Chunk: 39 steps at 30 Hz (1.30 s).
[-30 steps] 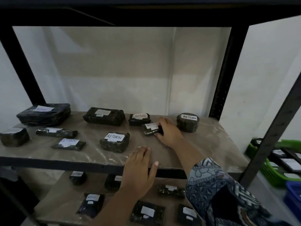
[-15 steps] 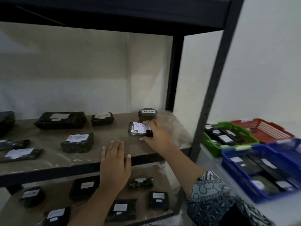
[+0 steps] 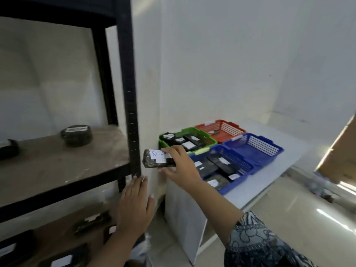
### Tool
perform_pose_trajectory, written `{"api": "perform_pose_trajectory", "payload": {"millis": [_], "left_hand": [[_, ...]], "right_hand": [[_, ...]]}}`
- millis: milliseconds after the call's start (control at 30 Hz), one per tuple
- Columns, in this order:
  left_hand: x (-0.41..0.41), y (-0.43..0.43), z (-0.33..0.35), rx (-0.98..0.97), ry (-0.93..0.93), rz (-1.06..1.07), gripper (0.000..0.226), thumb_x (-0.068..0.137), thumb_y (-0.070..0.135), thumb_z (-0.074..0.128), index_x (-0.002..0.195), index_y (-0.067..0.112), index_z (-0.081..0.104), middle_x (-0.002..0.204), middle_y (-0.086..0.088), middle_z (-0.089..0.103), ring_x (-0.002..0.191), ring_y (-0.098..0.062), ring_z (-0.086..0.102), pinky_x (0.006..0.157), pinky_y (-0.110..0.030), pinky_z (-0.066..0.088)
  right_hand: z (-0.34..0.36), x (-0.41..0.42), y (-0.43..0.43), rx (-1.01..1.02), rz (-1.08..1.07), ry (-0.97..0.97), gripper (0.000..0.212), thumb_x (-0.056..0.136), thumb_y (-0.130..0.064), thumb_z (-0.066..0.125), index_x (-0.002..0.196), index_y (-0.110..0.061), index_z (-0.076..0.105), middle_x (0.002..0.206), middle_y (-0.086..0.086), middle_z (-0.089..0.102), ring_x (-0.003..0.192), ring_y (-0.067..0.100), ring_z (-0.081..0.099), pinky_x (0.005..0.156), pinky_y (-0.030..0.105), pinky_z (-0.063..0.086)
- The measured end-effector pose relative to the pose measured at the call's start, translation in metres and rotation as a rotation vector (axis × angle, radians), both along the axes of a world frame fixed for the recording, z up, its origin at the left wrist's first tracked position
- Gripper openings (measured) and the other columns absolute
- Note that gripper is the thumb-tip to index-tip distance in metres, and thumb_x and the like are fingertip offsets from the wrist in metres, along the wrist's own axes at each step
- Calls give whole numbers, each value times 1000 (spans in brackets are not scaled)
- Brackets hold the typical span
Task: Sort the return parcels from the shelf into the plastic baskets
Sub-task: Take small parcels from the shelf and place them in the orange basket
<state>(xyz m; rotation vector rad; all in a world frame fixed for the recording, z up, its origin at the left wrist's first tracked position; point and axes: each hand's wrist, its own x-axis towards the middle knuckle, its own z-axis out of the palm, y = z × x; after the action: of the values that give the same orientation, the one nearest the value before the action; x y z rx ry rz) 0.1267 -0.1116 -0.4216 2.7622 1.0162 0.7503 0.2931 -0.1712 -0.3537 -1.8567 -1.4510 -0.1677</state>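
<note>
A white desk [image 3: 269, 182] holds four baskets: green [image 3: 209, 139] and near blue [image 3: 244, 175] have parcels. The right hand [image 3: 181, 166] holds a dark parcel [image 3: 154, 162] beside the shelf [image 3: 57, 166]. The left hand [image 3: 134, 207] is flat, empty.

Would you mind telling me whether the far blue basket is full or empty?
Empty as far as shows: the far blue basket has bare slatted sides and floor, while the near blue basket holds several dark parcels.

Black shelf [image 3: 57, 166] bearing round parcel [image 3: 76, 135], white table [image 3: 269, 182] carrying baskets [image 3: 256, 149]
</note>
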Motion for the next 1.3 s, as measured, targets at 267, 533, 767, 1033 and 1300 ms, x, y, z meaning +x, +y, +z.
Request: {"api": "perform_pose_trajectory", "payload": {"millis": [267, 533, 767, 1033, 1300], "left_hand": [[155, -43, 0, -75, -33, -90, 58, 82, 33, 34, 124, -1, 56, 125, -17, 58, 117, -35, 54, 93, -46, 46], [283, -84, -12, -150, -92, -141, 63, 86, 40, 26, 133, 4, 49, 136, -11, 51, 131, -30, 42, 101, -45, 40], [379, -64, -21, -173, -78, -178, 62, 88, 40, 28, 137, 5, 44, 140, -9, 47, 132, -26, 40, 104, -46, 40], [500, -9, -33, -224, -80, -135, 55, 90, 31, 42, 138, 4, 43, 141, -10, 45, 133, -26, 38, 109, -41, 34], [582, 38, -55, -297, -20, -69, 58, 93, 32, 48, 144, 7, 34, 149, -5, 34, 139, -21, 27, 113, -36, 28]], "right_hand": [[-5, 160, -79, -121, -164, 30, 59, 80, -35, 74, 132, -22, 49, 127, -2, 43, 106, 16, 51, 80, 27, 46], [-16, 289, -128, -204, -253, 17, 61, 81, -32, 73, 135, -23, 46, 127, 0, 43, 107, 19, 52, 77, 30, 47], [-25, 382, -115, -207, -312, 76, 63, 80, -32, 75, 135, -22, 46, 129, -1, 43, 111, 17, 50, 86, 31, 47], [-39, 495, -54, -287, -309, 121, 62, 79, -31, 75, 134, -22, 46, 130, -2, 42, 111, 17, 51, 89, 33, 49], [-63, 597, 10, -336, -260, 118, 60, 79, -24, 76, 131, -18, 48, 132, 2, 43, 116, 18, 48, 88, 35, 50]]}}
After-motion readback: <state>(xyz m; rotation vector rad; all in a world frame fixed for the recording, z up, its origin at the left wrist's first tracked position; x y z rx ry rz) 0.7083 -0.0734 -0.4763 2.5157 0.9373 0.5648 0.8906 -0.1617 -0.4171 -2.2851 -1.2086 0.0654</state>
